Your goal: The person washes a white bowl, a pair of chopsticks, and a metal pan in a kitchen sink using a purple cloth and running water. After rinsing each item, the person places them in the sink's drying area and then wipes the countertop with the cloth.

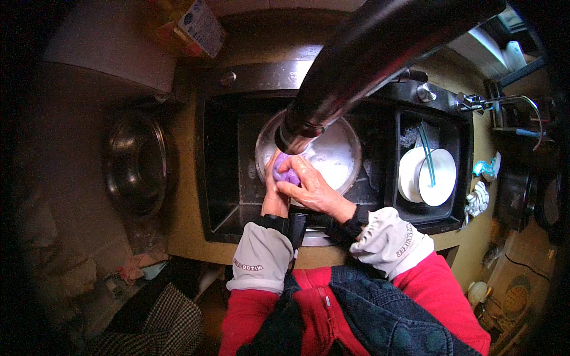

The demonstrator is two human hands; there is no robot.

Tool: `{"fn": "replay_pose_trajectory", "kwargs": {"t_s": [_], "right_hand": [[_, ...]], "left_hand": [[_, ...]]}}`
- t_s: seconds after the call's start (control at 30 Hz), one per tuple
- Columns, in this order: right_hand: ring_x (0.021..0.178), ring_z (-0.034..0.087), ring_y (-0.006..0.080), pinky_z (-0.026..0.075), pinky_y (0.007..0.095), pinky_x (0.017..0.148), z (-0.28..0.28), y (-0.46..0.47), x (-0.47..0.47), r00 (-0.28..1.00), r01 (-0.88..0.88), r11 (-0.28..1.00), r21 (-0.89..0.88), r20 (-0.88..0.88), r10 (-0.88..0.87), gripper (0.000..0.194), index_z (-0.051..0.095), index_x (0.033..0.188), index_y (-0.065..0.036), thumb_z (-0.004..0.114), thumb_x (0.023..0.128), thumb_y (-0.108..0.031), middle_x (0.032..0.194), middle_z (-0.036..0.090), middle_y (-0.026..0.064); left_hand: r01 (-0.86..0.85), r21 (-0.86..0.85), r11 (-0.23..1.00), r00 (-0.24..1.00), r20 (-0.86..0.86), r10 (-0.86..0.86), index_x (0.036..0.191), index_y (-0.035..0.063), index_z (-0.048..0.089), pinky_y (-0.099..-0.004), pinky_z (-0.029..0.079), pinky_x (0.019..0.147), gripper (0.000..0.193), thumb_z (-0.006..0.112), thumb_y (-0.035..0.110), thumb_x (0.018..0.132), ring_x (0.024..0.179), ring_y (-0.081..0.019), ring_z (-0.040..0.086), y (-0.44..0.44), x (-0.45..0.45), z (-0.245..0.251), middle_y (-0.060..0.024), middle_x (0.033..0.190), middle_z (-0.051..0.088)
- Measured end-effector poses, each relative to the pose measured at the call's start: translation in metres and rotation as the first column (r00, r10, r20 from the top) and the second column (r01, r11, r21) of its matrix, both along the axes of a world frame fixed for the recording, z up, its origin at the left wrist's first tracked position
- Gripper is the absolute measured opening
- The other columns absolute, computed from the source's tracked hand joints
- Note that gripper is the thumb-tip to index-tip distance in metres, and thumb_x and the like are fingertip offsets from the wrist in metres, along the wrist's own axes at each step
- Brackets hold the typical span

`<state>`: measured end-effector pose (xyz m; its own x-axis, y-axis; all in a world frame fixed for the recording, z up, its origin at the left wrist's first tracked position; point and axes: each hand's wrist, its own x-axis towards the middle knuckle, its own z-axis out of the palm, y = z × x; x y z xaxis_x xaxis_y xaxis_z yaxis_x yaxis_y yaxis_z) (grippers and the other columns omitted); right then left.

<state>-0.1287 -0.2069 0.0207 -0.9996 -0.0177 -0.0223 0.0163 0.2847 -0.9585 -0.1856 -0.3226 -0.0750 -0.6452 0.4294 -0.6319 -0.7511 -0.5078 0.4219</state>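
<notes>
My left hand (pixel 271 196) lies palm inward under the dark tap (pixel 307 120), wet, with a purple scrubbing cloth or sponge (pixel 288 171) against its palm and fingers. From the right, my right hand (pixel 309 184) presses on the same purple thing with thumb and bent fingers. Both hands are over the near left rim of a round metal basin (pixel 352 147), which sits in the large compartment of a dark sink and holds white suds. The tap's end hides part of the purple thing and the fingertips.
White bowls (pixel 445 196) with green chopsticks (pixel 427 153) stand in the sink's right compartment. A large metal bowl (pixel 138 164) is left of the sink. Crumpled cloths (pixel 477 200) lie on the right counter edge. The tap's thick arm crosses above from the upper right.
</notes>
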Motion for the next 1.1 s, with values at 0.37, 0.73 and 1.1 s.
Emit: {"fn": "replay_pose_trajectory", "kwargs": {"t_s": [0.37,0.73,1.1], "right_hand": [[0.078,0.060,0.0449,0.048,0.0536,0.068,-0.127,0.014,-0.044,0.985,0.173,0.869,0.464,-0.074,-0.157,0.031,0.055,0.088,-0.004,0.050,0.091,-0.034,0.081,0.062,0.0246],[0.088,0.062,0.0368,0.052,0.0464,0.076,-0.130,0.025,-0.013,0.954,-0.278,0.648,0.709,0.129,0.269,0.023,0.056,0.103,-0.010,0.054,0.080,-0.012,0.093,0.061,0.0140],[0.076,0.058,0.0257,0.045,0.0373,0.069,-0.021,0.012,0.002,0.988,0.060,0.973,-0.224,0.151,-0.026,0.008,0.053,0.085,-0.001,0.050,0.078,-0.003,0.076,0.055,0.0155]], "left_hand": [[-0.179,-0.398,0.900,0.972,-0.211,0.100,0.082,0.0039,0.062,-0.0276,0.040,0.064,0.023,0.057,0.025,0.091,0.070,-0.0095,0.048,0.008,-0.002,-0.004,-0.0010,0.078,0.057],[-0.147,-0.496,0.856,0.964,-0.265,0.012,0.130,0.0074,0.047,-0.0404,0.037,0.095,0.055,0.055,0.044,0.090,0.115,-0.0220,0.048,-0.010,-0.005,-0.004,-0.0079,0.126,0.052],[-0.026,-0.251,0.968,0.999,0.039,0.037,0.108,0.0121,0.059,-0.0332,0.048,0.084,0.033,0.050,0.040,0.093,0.093,-0.0194,0.059,0.006,0.003,0.045,-0.0033,0.101,0.063]]}}
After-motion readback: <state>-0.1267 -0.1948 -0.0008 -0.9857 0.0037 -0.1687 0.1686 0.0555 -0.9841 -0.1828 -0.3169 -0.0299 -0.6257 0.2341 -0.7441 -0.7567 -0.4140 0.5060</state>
